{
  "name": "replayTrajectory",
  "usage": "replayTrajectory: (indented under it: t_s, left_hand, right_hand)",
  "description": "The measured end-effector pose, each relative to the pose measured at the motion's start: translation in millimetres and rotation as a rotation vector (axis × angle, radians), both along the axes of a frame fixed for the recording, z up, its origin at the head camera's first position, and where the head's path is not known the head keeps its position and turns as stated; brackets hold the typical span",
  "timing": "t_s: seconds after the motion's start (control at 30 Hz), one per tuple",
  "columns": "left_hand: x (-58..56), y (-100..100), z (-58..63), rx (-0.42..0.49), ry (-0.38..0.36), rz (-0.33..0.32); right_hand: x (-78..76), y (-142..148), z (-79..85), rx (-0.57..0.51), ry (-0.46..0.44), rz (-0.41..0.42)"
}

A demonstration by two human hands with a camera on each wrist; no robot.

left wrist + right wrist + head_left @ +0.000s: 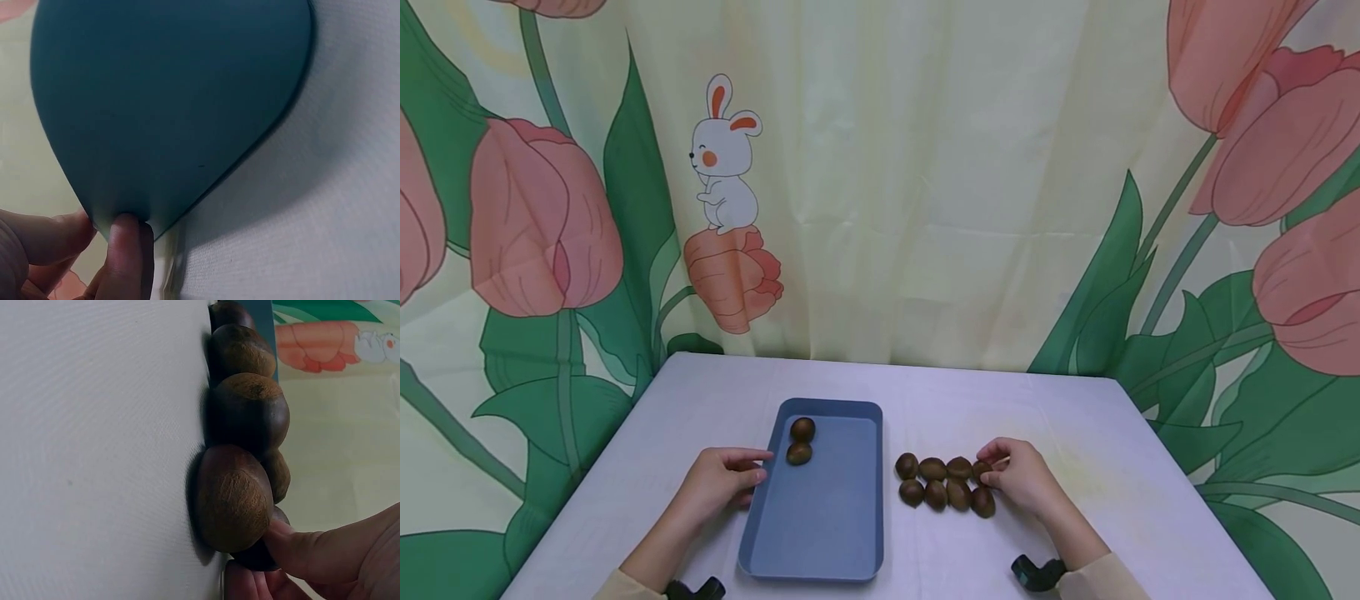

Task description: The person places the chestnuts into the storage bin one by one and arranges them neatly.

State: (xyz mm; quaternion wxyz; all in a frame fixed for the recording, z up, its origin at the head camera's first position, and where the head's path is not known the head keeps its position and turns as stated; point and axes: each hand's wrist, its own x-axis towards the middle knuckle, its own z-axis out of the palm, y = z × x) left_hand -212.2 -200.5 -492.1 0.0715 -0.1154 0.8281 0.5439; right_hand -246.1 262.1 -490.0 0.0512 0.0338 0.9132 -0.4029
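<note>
A blue rectangular tray (820, 525) lies on the table with two brown chestnuts (801, 442) touching each other near its far left corner. My left hand (718, 482) holds the tray's left side; the left wrist view shows fingertips (127, 240) against the outer wall (169, 112). To the right of the tray, several chestnuts (936, 495) form two close rows. At the right end of the back row, my right hand (1021, 477) pinches a chestnut (980, 471) between thumb and fingers. A front-row chestnut (234, 500) partly hides it in the right wrist view.
A white cloth covers the table (1075, 467). Behind it hangs a curtain (910, 208) printed with tulips and a rabbit. Black wrist-worn devices (1037, 573) show by both sleeves at the near edge of the view.
</note>
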Motion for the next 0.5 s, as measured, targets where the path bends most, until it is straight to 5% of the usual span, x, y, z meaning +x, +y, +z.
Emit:
replayTrajectory:
  t_s: [0.5]
  left_hand:
    - [-0.5, 0.0, -1.6, 0.021, 0.011, 0.001]
  right_hand:
    - [1.4, -0.6, 16.4, -0.006, 0.004, -0.006]
